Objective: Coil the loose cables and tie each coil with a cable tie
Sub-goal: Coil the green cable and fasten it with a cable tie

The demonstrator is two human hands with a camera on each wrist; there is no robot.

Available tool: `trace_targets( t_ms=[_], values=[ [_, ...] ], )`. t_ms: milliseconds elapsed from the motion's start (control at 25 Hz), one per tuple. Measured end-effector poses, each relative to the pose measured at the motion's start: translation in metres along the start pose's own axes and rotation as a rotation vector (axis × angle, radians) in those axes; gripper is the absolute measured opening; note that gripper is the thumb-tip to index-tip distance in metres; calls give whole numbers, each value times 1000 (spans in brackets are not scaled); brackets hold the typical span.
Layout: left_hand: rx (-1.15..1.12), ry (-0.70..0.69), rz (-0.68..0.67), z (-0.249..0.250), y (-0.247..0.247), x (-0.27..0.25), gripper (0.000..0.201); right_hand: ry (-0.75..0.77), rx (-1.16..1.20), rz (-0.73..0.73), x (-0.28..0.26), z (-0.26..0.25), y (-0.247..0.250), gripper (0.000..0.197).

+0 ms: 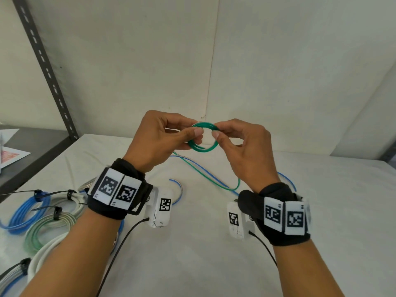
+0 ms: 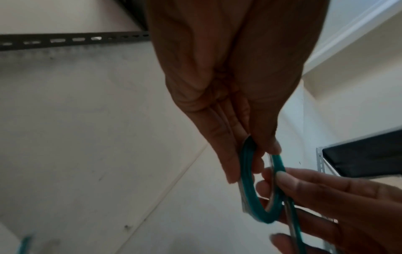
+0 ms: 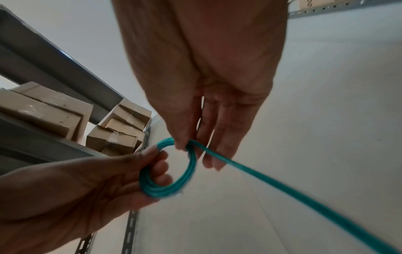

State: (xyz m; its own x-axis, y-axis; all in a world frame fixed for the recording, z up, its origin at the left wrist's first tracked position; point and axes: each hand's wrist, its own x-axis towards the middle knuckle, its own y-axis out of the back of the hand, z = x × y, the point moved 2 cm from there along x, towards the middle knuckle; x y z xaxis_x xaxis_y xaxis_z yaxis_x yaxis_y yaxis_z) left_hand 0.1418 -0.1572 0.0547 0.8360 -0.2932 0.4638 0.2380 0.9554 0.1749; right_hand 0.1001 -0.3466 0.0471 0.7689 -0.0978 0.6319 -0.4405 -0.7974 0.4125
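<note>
I hold a small green cable coil (image 1: 203,137) up in the air between my two hands, above the white table (image 1: 214,243). My left hand (image 1: 162,138) pinches the left side of the coil, thumb pressed on the near face and the other fingers curled behind and through the ring; the right wrist view shows those fingers hooked inside the loops. My right hand (image 1: 242,144) pinches the opposite side between thumb and forefinger, the remaining fingers loosely bent and apart from the cable. From the pinch of my right hand the loose green tail (image 3: 282,185) runs off and down; in the head view it drops below my grip to the table, where it lies beside a loose blue cable (image 1: 214,179), the two running close together under my right wrist. Below and left of my left wrist, on the table, lie finished coils: a blue coil (image 1: 25,213), a pale green coil (image 1: 42,232) and a white coil (image 1: 72,202), each bound by a black cable tie (image 1: 56,212). More coils sit at the lower left edge, partly cut off. Farther left stands a slotted metal shelf upright (image 1: 46,67).
</note>
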Motion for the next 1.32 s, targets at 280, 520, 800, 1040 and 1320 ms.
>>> trace_targets(
  t_ms=[280, 520, 800, 1040, 1320],
  values=[
    [-354, 101, 177, -3, -10, 2, 13, -216, 638, 244, -6, -3, -16, 8],
    [-513, 133, 262, -4, -15, 3, 16, -292, 830, 217, -9, -10, -30, 24],
    [-536, 125, 262, -6, -28, 2, 17, -308, 860, 391, -11, -7, -27, 28],
    [-589, 136, 272, -4, -27, 2, 20, -245, 869, 344, -9, -10, -24, 36],
    [-603, 139, 284, -5, -27, 1, 19, -208, 750, 405, -12, -8, -30, 5]
  ],
)
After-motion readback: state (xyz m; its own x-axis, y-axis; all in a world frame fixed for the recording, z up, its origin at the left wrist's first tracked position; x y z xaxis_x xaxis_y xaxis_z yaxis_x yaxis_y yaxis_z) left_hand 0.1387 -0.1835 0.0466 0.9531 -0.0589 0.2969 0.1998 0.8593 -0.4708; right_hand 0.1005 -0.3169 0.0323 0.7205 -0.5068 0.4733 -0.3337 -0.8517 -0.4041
